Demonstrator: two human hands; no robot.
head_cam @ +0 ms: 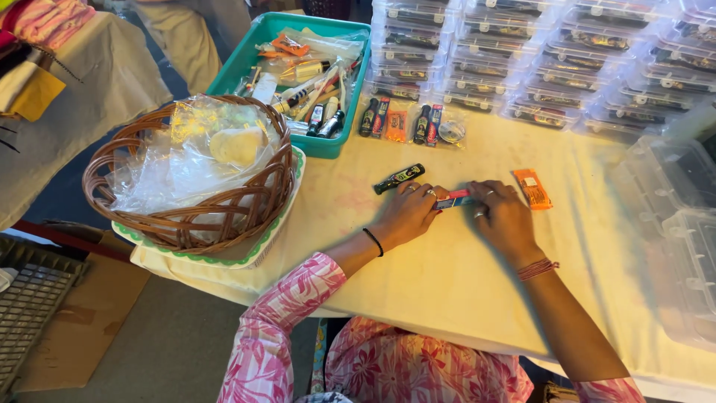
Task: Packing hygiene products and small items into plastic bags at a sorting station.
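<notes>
My left hand [409, 213] and my right hand [502, 216] meet over a small red and blue packet [453, 199] on the cream tablecloth [440, 276], both gripping it by its ends. A black tube-shaped item [399, 178] lies just beyond my left hand. An orange sachet [532, 188] lies just beyond my right hand. Farther back, a row of small black bottles, an orange sachet and a round clear lid [410, 123] sits on the cloth.
A wicker basket [186, 216] lined with clear plastic stands on a tray at left. A teal bin [328, 145] holds assorted small packets. Several stacked clear plastic boxes [552, 67] fill the back; empty clear boxes [671, 216] sit at right.
</notes>
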